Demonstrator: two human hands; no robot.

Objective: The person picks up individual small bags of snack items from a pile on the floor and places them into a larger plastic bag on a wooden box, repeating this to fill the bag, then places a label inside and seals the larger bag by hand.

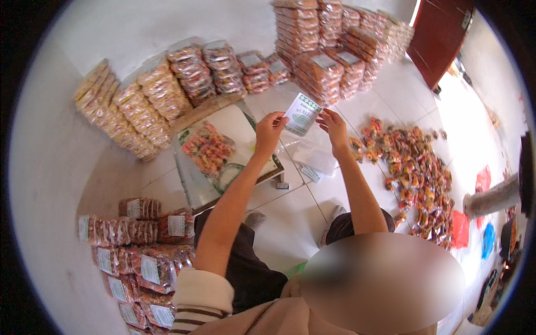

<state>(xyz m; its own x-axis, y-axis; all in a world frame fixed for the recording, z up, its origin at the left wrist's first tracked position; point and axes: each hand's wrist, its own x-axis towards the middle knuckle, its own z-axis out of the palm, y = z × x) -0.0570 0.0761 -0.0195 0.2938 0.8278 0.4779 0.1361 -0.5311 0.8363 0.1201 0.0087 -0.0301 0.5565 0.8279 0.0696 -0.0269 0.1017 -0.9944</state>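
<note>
My left hand (270, 133) pinches the left edge of a white printed label card (300, 116) with a green border, held up in front of me. My right hand (334, 129) grips the card's upper right with thumb and fingertips. Below the card, a clear plastic sheet or bag (315, 153) and more printed slips (310, 174) lie on the tiled floor. Beside my left hand is a low table or board (192, 190) with a pile of small reddish wrapped snacks (206, 145) on it.
Stacked snack packs (312, 72) line the back wall, paler ones (128, 114) at left. Labelled packs (145, 257) are piled at lower left. Loose wrapped snacks (410, 173) spread over the floor at right, beside red and blue bags (487, 243). An open dark-red door (438, 39) stands back right.
</note>
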